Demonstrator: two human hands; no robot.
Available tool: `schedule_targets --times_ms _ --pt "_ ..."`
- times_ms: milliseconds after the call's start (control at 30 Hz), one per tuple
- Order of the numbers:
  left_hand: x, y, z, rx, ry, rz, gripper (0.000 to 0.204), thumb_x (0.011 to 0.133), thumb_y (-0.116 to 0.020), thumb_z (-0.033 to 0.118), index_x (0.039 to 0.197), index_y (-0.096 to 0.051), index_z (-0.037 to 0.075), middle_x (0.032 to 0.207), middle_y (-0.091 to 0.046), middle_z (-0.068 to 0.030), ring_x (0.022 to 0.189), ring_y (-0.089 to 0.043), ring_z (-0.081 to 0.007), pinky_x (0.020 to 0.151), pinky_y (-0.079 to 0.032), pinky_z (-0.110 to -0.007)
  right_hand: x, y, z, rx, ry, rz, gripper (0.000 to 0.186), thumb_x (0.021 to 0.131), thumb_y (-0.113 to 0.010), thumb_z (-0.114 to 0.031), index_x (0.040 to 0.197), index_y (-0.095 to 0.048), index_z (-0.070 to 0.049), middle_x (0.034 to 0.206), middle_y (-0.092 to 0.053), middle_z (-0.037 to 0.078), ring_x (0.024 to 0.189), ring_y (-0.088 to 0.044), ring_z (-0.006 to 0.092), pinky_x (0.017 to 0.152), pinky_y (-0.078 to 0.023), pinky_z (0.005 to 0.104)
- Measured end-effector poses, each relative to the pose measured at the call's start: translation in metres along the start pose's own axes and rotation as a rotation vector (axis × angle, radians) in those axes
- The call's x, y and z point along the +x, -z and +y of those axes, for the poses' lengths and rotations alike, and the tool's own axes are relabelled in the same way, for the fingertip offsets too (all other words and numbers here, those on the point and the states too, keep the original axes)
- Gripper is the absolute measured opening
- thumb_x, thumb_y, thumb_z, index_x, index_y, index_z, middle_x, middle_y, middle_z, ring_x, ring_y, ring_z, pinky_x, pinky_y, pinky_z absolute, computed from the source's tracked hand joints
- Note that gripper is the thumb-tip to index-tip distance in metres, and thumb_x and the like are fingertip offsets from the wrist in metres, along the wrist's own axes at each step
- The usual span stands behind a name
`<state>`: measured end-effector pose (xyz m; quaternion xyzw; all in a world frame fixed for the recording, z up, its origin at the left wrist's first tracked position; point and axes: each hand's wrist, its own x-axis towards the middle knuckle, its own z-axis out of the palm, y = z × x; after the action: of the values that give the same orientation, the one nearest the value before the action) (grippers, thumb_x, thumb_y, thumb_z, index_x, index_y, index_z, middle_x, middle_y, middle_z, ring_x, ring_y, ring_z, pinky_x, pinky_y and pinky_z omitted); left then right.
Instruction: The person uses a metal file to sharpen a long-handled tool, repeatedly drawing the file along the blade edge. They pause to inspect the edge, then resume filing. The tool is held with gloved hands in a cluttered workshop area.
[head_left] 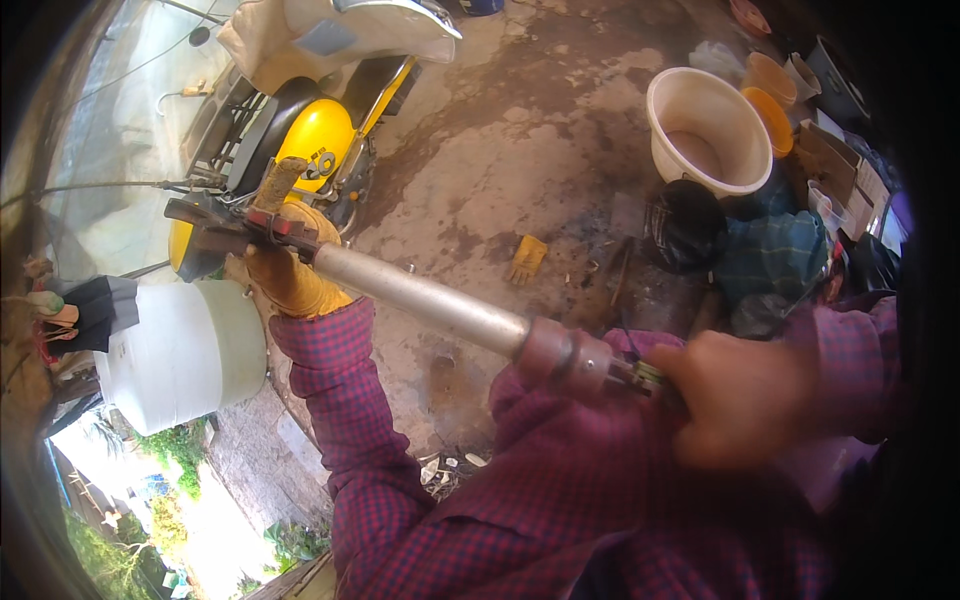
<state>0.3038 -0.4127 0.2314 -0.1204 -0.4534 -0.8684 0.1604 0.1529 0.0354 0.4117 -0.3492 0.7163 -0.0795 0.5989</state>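
Note:
My left hand (297,271), in a yellow leather glove, grips the red and black head (283,228) of a long pole tool with a silver metal shaft (420,295). The shaft slants down to a maroon collar (555,350) near my body. My right hand (740,395), bare and blurred, is closed round the fitting just past that collar, partly hiding it. A second yellow glove (528,258) lies on the concrete floor beyond the shaft.
A yellow-and-black scooter (315,130) stands at back left, with a white plastic tank (180,355) nearer on the left. A large cream tub (670,115), black bag (680,225), green cloth (770,250), orange buckets (770,120) and cardboard (835,160) crowd the right. Bright plants (180,455) show lower left.

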Motion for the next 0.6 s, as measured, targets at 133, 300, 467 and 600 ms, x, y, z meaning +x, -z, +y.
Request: schedule_targets --times_ms 133,300,467,600 --pt "0.006 -0.032 -0.015 0.091 -0.095 0.267 0.113 0.085 -0.056 0.086 0.147 -0.045 -0.008 0.072 -0.056 -0.0046 0.053 -0.050 -0.0165 0.053 -0.043 -0.032 0.016 -0.012 0.013 -0.024 0.081 0.128 0.030 0.081 -0.064 -0.013 0.103 -0.067 0.007 0.088 -0.071 0.033 0.093 -0.072 0.0480 0.082 -0.057 0.0540" --pt "0.011 -0.064 -0.018 0.480 -0.154 0.304 0.098 0.091 -0.053 0.075 0.144 -0.048 -0.008 0.076 -0.057 -0.0050 0.059 -0.053 -0.0155 0.057 -0.045 -0.031 0.037 -0.016 0.019 -0.046 0.107 0.213 0.030 0.082 -0.064 -0.014 0.104 -0.067 0.006 0.089 -0.071 0.033 0.092 -0.071 0.0482 0.082 -0.058 0.0538" --pt "0.014 -0.046 -0.008 0.610 -0.207 0.348 0.078 0.099 -0.052 0.059 0.141 -0.050 -0.007 0.084 -0.061 -0.0064 0.067 -0.057 -0.0147 0.064 -0.049 -0.030 0.025 -0.002 0.007 0.047 0.092 0.025 0.031 0.083 -0.062 -0.014 0.105 -0.067 0.006 0.086 -0.071 0.032 0.091 -0.072 0.0474 0.080 -0.058 0.0533" --pt "0.010 -0.025 0.002 0.665 -0.161 0.333 0.062 0.106 -0.052 0.046 0.139 -0.052 -0.007 0.090 -0.064 -0.0075 0.074 -0.061 -0.0141 0.069 -0.052 -0.029 0.005 0.023 0.002 -0.048 -0.051 -0.279 0.041 0.082 -0.063 -0.017 0.117 -0.063 0.004 0.085 -0.072 0.028 0.087 -0.074 0.0430 0.078 -0.059 0.0496"
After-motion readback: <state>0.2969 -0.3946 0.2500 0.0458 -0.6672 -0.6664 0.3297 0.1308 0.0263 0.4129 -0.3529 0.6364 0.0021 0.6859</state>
